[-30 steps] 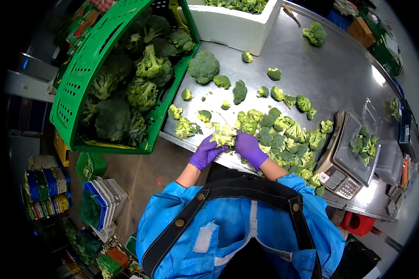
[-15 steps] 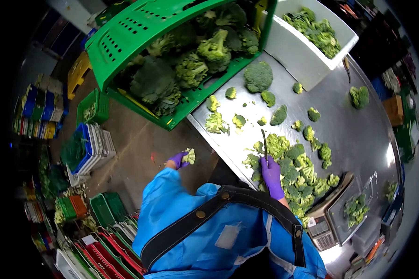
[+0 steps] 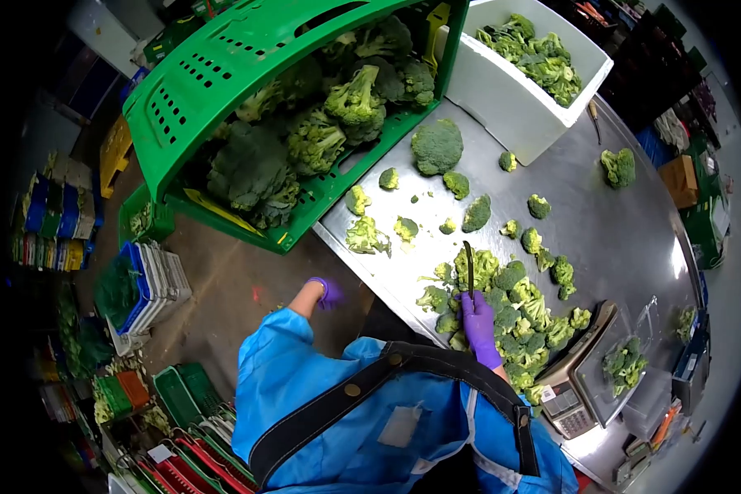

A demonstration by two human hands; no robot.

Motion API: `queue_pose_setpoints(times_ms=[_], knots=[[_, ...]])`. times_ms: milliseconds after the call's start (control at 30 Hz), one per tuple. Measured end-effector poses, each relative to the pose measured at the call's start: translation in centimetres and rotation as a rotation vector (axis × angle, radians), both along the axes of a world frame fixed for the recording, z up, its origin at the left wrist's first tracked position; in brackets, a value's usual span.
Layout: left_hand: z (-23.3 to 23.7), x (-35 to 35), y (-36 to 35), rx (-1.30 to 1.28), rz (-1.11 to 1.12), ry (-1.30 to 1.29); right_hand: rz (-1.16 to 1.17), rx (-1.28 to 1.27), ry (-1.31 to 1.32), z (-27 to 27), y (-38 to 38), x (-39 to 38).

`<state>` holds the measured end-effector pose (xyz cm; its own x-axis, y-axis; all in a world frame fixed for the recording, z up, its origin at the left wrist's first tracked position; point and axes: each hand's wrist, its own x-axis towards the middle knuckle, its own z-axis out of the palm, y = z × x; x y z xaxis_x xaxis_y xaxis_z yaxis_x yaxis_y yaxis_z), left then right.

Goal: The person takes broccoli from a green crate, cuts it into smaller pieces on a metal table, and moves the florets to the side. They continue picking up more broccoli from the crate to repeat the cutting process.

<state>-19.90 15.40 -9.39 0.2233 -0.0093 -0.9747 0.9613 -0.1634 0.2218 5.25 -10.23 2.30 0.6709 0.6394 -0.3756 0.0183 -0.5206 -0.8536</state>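
Purple-gloved, the right hand (image 3: pixel 479 327) is closed around a dark-bladed knife (image 3: pixel 470 267), at the left part of the broccoli pile (image 3: pixel 528 317) on the metal table (image 3: pixel 593 214). Left of the table, the left hand (image 3: pixel 328 294) is over the floor (image 3: pixel 222 267) (too blurred to tell its fingers' state). Far left, a green crate (image 3: pixel 169 103) holds broccoli heads (image 3: pixel 356 99).

gap between broccoli head (image 3: pixel 618 168) and scale (image 3: pixel 570 393), floret heap (image 3: pixel 525 317) alongside

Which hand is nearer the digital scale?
Right. The right hand, gripping a knife, is at the broccoli florets beside the digital scale; the left hand is farther, past the edge of the table.
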Motion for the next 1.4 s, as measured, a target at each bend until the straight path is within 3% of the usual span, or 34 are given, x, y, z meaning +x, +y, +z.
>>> queue_pose_setpoints(times_ms=[33,100,167,200,233,267,333,367,433,467,533,567,700,733,800,867,900,933,967,1000,1067,1133,1167,1200,1267,1367,1400], knots=[[1.8,0.8,-0.9,-0.203,-0.101,0.046,0.005,0.004,0.009,0.3,0.1,0.0],[9.8,4.9,-1.1,-0.392,-0.058,-0.169,0.001,0.036,0.017,-0.4,-0.1,-0.1],[12.5,8.0,0.8,-0.560,0.160,-0.664,-0.018,0.053,0.042,0.1,0.3,-0.5],[13.8,10.9,1.7,-0.230,0.163,-0.778,-0.030,0.070,0.064,0.2,0.4,-0.6],[13.6,13.4,2.7,-0.154,0.410,-1.030,-0.007,0.072,0.020,-0.4,0.4,-0.6],[14.9,16.6,3.2,0.098,0.624,-1.104,-0.027,0.076,0.018,-0.4,0.3,-0.7],[12.5,22.1,6.4,0.886,0.383,-1.325,0.014,0.057,-0.035,-0.2,0.3,-0.8],[12.4,24.3,6.9,0.872,0.369,-1.343,0.004,0.089,-0.049,0.3,0.3,-1.0],[12.5,28.2,7.7,1.573,0.192,-1.015,0.012,0.094,-0.130,0.4,0.1,-1.0],[11.6,29.5,8.2,1.568,0.184,-1.045,0.018,0.106,-0.182,0.1,0.0,-1.1],[9.7,31.2,9.4,1.250,0.394,-1.006,0.010,0.065,-0.093,-0.5,-0.1,-1.0],[10.3,30.9,9.4,1.168,0.395,-0.995,0.044,0.039,-0.120,-0.9,0.0,-1.0],[10.1,28.3,8.2,1.164,0.432,-1.035,0.356,-0.157,-0.064,-1.1,1.2,-0.4],[9.7,27.4,7.8,1.106,0.563,-1.015,0.429,-0.171,-0.086,-1.3,1.5,-0.3],[9.4,25.8,6.7,1.056,0.692,-0.986,0.392,-0.227,-0.200,-3.1,2.1,0.3],[9.5,23.7,5.2,0.819,0.956,-1.022,0.343,-0.332,-0.315,-2.8,2.5,1.7],[9.8,22.6,3.9,0.663,0.994,-1.037,0.244,-0.337,-0.356,-2.4,2.6,2.4],[10.1,21.5,2.5,0.506,1.031,-1.049,0.290,-0.260,-0.500,-7.1,1.7,3.6],[8.9,20.3,1.9,0.463,0.939,-0.991,0.183,-0.247,-0.465,-5.6,1.6,3.9],[13.4,19.3,-0.2,0.212,0.926,-0.862,0.077,-0.235,-0.429,-3.8,1.6,4.2],[10.8,17.6,-1.2,0.198,0.772,-1.064,0.032,-0.179,-0.287,-5.2,0.7,4.5],[8.7,17.2,-2.0,1.039,0.092,-1.197,-0.046,-0.054,-0.088,-6.2,0.7,5.6],[4.5,17.7,-1.5,1.001,0.137,-1.235,-0.067,0.000,-0.013,-6.5,0.9,5.4],[1.1,18.3,-0.7,0.968,0.179,-1.277,-0.123,0.022,0.198,-3.3,1.4,4.7],[6.9,19.0,-1.7,0.768,0.354,-1.256,-0.128,0.021,0.271,-2.5,1.5,4.4],[3.4,20.2,-1.7,1.160,0.269,-1.095,-0.119,0.078,0.278,-2.4,1.3,3.8],[3.2,20.6,-1.4,1.085,0.331,-1.087,-0.123,0.092,0.251,-2.3,1.1,3.9]])
